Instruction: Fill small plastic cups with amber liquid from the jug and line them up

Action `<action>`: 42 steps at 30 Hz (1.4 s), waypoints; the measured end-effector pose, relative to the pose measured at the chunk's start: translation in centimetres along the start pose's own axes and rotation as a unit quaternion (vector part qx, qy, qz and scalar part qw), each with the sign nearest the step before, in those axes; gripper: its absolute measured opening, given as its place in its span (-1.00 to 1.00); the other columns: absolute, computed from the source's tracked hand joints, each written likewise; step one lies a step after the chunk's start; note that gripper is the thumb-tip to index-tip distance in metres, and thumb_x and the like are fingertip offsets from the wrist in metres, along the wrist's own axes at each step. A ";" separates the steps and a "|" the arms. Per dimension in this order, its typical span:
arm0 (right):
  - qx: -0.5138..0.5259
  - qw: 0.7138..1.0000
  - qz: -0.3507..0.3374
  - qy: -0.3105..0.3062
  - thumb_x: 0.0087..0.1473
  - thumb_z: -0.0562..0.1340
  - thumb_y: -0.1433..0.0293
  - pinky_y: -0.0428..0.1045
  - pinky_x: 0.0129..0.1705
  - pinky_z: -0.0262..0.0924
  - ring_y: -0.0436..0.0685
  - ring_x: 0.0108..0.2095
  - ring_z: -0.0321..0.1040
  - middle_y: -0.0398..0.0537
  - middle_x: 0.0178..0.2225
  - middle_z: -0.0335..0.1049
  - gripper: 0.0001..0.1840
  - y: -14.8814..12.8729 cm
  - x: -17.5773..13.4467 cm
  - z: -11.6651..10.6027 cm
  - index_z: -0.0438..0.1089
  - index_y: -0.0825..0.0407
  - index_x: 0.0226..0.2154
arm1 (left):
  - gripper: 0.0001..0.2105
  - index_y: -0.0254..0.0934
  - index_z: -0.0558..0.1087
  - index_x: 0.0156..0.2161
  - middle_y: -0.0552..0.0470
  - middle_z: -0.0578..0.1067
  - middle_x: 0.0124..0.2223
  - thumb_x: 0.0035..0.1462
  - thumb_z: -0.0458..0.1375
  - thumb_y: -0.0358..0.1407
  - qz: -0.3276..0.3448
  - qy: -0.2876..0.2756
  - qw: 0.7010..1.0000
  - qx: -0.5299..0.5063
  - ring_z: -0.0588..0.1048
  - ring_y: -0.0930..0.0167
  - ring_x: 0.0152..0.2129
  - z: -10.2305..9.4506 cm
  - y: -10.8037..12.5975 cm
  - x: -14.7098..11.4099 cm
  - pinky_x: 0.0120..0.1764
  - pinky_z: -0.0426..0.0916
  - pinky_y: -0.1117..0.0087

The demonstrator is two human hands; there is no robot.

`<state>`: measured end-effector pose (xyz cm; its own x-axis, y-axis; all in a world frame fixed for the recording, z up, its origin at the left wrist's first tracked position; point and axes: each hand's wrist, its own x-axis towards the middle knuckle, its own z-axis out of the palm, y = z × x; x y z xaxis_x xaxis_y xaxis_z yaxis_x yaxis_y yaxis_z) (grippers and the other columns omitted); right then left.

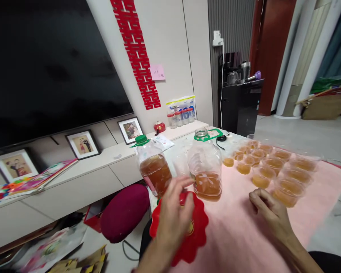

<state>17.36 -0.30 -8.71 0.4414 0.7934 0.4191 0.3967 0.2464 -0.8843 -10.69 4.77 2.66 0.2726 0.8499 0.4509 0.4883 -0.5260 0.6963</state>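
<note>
My left hand is over a red scalloped lid or dish at the table's near left, thumb and fingers apart; its fingers hide part of the red piece. Just beyond stands an uncapped clear plastic jug with amber liquid low inside and a green handle at its neck. Left of it is a fuller jug with a green cap. My right hand is curled closed above the pink cloth, near the filled cups; whatever its fingers may hold is hidden.
Several clear cups of amber liquid stand in rows at the right. A black cord or tape coil lies behind the jugs. A maroon stool is left of the table, before a white cabinet with framed photos.
</note>
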 end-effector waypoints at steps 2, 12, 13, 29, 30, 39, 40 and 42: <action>0.001 1.000 0.009 -0.004 0.28 0.19 -0.10 -0.03 -0.45 0.14 -0.02 -0.54 0.19 -0.26 -0.61 0.21 -0.39 0.1 0.1 0.5 0.26 -0.04 -0.59 | -0.66 -0.31 0.53 0.06 -0.16 0.49 0.18 0.26 0.02 -0.44 0.046 -0.039 0.987 0.149 0.51 0.33 0.16 -2.6 -0.7 4.1 0.21 0.49 0.22; -0.010 0.999 0.027 -0.037 0.31 0.17 -0.10 -0.05 -0.43 0.19 -0.05 -0.54 0.20 -0.31 -0.58 0.20 -0.41 1.3 0.4 2.3 0.24 -0.03 -0.54 | -0.68 -0.47 0.59 -0.08 -0.21 0.10 0.51 0.09 0.12 -0.64 0.051 -0.280 0.865 0.413 -0.12 0.05 0.53 -2.6 -1.5 13.5 0.54 -0.12 -0.16; -0.012 0.999 0.029 -0.042 0.31 0.17 -0.10 -0.06 -0.44 0.19 -0.05 -0.54 0.20 -0.31 -0.58 0.20 -0.42 1.4 0.4 2.4 0.25 -0.03 -0.53 | -0.70 -0.45 0.60 -0.11 -0.18 0.09 0.52 0.10 0.13 -0.63 0.052 -0.295 0.854 0.425 -0.14 0.08 0.54 -2.3 -1.5 13.8 0.53 -0.15 -0.19; -0.027 0.996 0.046 -0.075 0.31 0.16 -0.13 -0.05 -0.43 0.20 -0.04 -0.53 0.21 -0.30 -0.58 0.22 -0.41 1.7 0.5 2.8 0.26 -0.03 -0.52 | -0.85 -0.37 0.59 -0.12 -0.07 0.16 0.50 0.23 0.23 -0.42 0.025 -0.310 0.836 0.452 -0.11 0.19 0.53 -1.6 -1.3 16.1 0.53 -0.21 -0.14; -0.029 0.996 0.046 -0.075 0.31 0.16 -0.13 -0.05 -0.42 0.20 -0.04 -0.53 0.21 -0.30 -0.57 0.22 -0.41 1.7 0.5 2.8 0.26 -0.03 -0.52 | -0.85 -0.37 0.60 -0.12 -0.08 0.17 0.49 0.22 0.24 -0.42 0.021 -0.309 0.837 0.452 -0.10 0.19 0.53 -1.8 -1.1 16.1 0.53 -0.20 -0.14; -0.041 0.995 0.048 -0.080 0.31 0.16 -0.12 -0.05 -0.43 0.20 -0.04 -0.54 0.21 -0.30 -0.58 0.22 -0.41 1.7 0.3 3.0 0.25 -0.03 -0.53 | -0.81 -0.35 0.60 -0.05 -0.08 0.22 0.47 0.28 0.19 -0.40 0.047 -0.271 0.850 0.450 -0.03 0.21 0.52 -3.0 -2.0 17.1 0.53 -0.17 -0.13; -0.041 0.995 0.046 -0.080 0.31 0.16 -0.12 -0.05 -0.43 0.19 -0.04 -0.54 0.20 -0.30 -0.59 0.22 -0.40 1.6 0.3 3.1 0.25 -0.03 -0.53 | -0.81 -0.35 0.60 -0.05 -0.08 0.22 0.47 0.28 0.18 -0.40 0.050 -0.263 0.851 0.451 -0.03 0.21 0.52 -3.2 -1.8 17.1 0.53 -0.16 -0.12; -0.040 0.995 0.043 -0.080 0.31 0.16 -0.12 -0.05 -0.43 0.19 -0.05 -0.54 0.20 -0.31 -0.59 0.21 -0.41 1.5 0.4 3.1 0.25 -0.03 -0.53 | -0.80 -0.35 0.61 -0.07 -0.09 0.22 0.47 0.28 0.16 -0.41 0.053 -0.247 0.854 0.455 -0.02 0.20 0.52 -3.7 -0.8 16.9 0.53 -0.13 -0.10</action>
<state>15.63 2.04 -10.48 0.3446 0.8898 0.2992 0.4294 0.1341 -0.8931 -9.57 19.51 11.78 0.5617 0.8264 0.0383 0.8202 -0.5503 -0.1562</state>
